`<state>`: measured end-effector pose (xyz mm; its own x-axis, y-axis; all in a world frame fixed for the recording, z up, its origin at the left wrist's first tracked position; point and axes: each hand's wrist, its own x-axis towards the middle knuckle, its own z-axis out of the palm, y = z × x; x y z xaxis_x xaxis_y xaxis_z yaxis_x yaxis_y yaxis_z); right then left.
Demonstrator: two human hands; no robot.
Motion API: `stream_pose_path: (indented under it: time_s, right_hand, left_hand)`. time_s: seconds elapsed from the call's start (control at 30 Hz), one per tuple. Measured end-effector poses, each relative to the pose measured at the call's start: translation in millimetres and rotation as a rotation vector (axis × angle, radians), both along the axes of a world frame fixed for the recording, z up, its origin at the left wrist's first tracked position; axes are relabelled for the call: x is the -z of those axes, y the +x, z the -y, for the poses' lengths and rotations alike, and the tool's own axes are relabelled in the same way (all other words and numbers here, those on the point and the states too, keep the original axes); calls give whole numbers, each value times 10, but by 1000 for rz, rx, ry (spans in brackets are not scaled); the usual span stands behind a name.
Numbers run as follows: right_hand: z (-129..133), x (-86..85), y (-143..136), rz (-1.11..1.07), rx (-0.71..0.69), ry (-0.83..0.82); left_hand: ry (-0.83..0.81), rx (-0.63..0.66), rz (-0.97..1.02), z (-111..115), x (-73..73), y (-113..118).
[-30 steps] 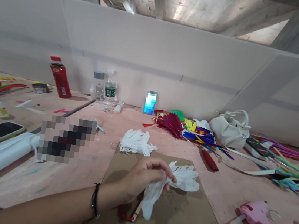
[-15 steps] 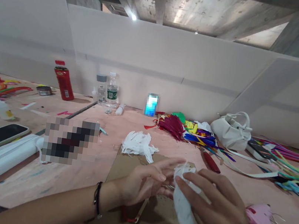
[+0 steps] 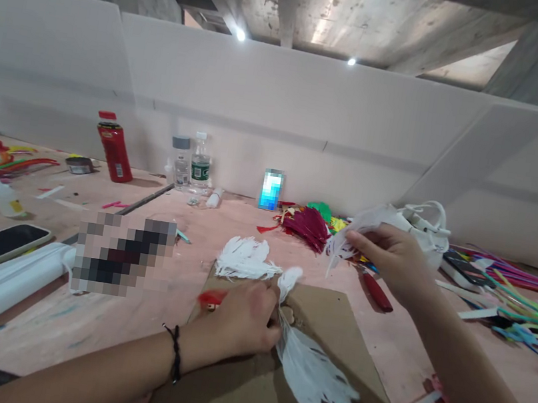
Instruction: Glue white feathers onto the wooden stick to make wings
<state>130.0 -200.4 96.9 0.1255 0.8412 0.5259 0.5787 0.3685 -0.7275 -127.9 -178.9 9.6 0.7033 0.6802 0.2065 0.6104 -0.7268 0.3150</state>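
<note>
My left hand [image 3: 249,316] is closed low over the cardboard sheet [image 3: 338,313]. From its fingers a fan of white feathers [image 3: 317,374] spreads down to the right, and a smaller white tuft [image 3: 290,282] points up. A blurred red piece [image 3: 211,298] shows at the hand's far-left side; how it joins the feathers is hidden. Raised at the right, my right hand [image 3: 392,254] pinches another bunch of white feathers [image 3: 358,232]. A pile of loose white feathers [image 3: 245,258] lies at the cardboard's far edge.
Dark red feathers [image 3: 308,226] and a white handbag [image 3: 429,229] lie behind. A red-handled tool [image 3: 377,292] rests right of the cardboard. Bottles [image 3: 200,168] and a lit phone [image 3: 271,190] stand near the wall. My right forearm covers much of the table's right side.
My hands have separated. The right rose away to the right with white feathers; the left closed and turned over, white feathers now fanning from it. The pink glue gun is now mostly behind my right forearm.
</note>
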Motion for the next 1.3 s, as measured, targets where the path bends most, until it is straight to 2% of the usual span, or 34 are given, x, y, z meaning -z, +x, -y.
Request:
stream_pose_path:
  time_s: [0.17, 0.3, 0.4, 0.53, 0.63, 0.73, 0.93, 1.03, 1.3]
  right_hand:
    - [-43, 208, -87, -250, -137, -175]
    - [-62, 312, -91, -457, -279, -260]
    - [-44, 307, -86, -548, -330, -283]
    - [-8, 272, -95, -479, -337, -278]
    - [-27, 305, -103, -363, -323, -303]
    - [-83, 386, -108, -296, -294, -331]
    - [-149, 502, -115, -202, -262, -361]
    - [-135, 503, -143, -169, -271, -372]
    - [-77, 450, -223, -98, -189, -355]
  left_hand:
    - [-19, 7, 27, -25, 13, 27]
    - [-165, -22, 110, -74, -3, 33]
    - [-427, -62, 251, -144, 9, 51]
    - [-927, 61, 407, -246, 45, 71]
    - [-1080, 73, 438, -304, 58, 74]
    - [-1135, 50, 462, -324, 62, 77]
    - [-1098, 56, 436, -292, 25, 107]
    - [-1078, 66, 432, -288, 11, 107]
    - [-1055, 120, 440, -284, 11, 84]
